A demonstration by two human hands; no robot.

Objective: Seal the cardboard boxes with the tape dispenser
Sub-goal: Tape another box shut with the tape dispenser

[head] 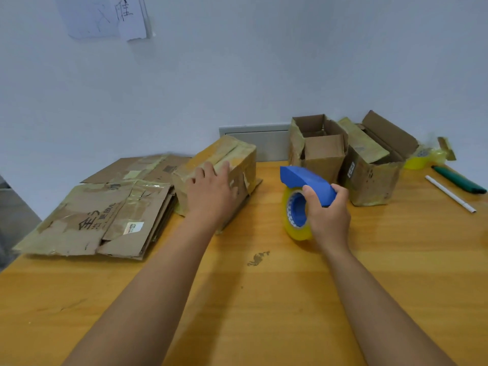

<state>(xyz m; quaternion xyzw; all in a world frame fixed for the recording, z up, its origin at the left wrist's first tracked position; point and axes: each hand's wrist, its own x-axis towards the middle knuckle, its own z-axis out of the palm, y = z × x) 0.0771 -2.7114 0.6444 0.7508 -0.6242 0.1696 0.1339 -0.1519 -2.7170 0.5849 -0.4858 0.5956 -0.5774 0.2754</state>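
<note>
Cardboard closed box (224, 165) sits left of the tape dispenser (306, 191), flaps down, old tape all over it; looks like the one in hand. Left hand (211, 191) lies on its near top edge, fingers spread and fairly straight, pressing rather than gripping. Right hand (330, 215) is wrapped round the blue dispenser handle, yellowish roll resting on the table (264, 299), apart from that box.

Progress, my read: can't tell whether a fresh strip is on the closed box. Behind and right of the dispenser, two open boxes (319, 143) (375, 165) have flaps up, so at least those remain.

Contents: the nearer open box shows only an inner flap or cardboard piece; the farther one's inside is hidden.

Flattened cartons (105, 207) are stacked far left of the dispenser. Spare tape roll (420, 157), pen (449, 194) and green marker (459, 180) are far right.
</note>
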